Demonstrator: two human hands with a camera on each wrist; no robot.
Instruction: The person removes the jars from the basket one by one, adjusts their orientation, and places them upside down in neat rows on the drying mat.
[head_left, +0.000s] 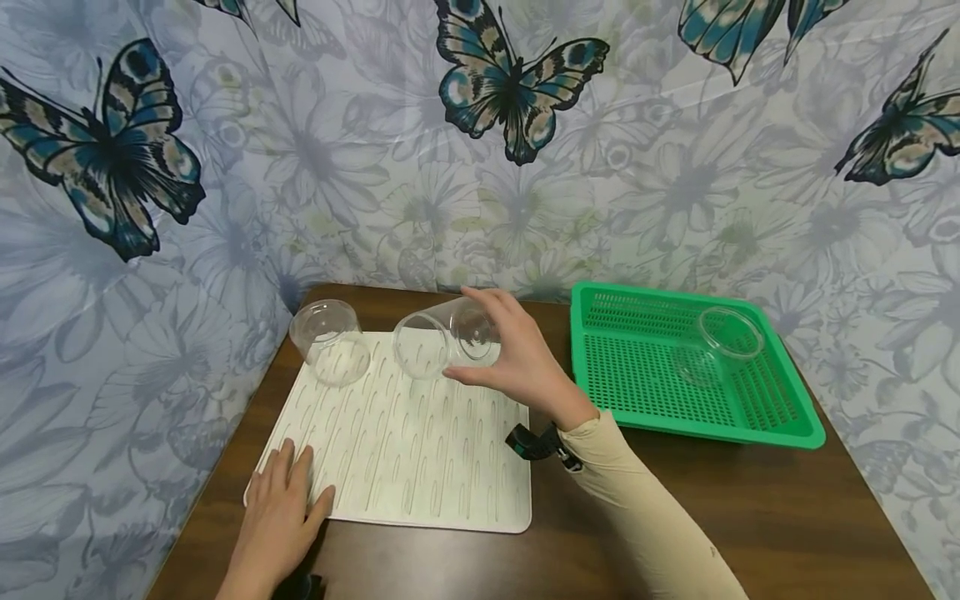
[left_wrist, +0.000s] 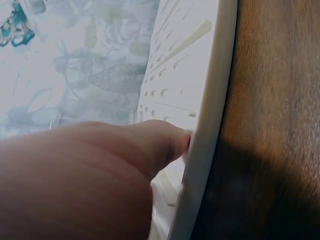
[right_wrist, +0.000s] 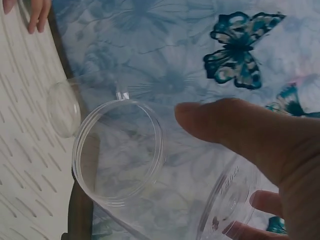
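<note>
My right hand (head_left: pixel 528 358) grips a clear plastic cup (head_left: pixel 429 343) near its base, fingers on the far side and thumb on the near side. The cup is tilted over the back of a white ribbed drainer board (head_left: pixel 427 467), its mouth facing left. Raised lettering shows on its base in the right wrist view. Another clear cup (head_left: pixel 333 346) stands at the board's back left corner. Fingers spread, my left hand (head_left: pixel 277 508) rests on the board's front left corner; in the left wrist view its thumb (left_wrist: pixel 172 142) lies along the raised edge.
A green slotted plastic basket (head_left: pixel 697 433) stands on the right of the brown wooden table (head_left: pixel 750 492), with a third clear cup (head_left: pixel 731 333) in it. Right behind the table hangs a butterfly-print cloth (head_left: pixel 337 167), which also runs along the left side.
</note>
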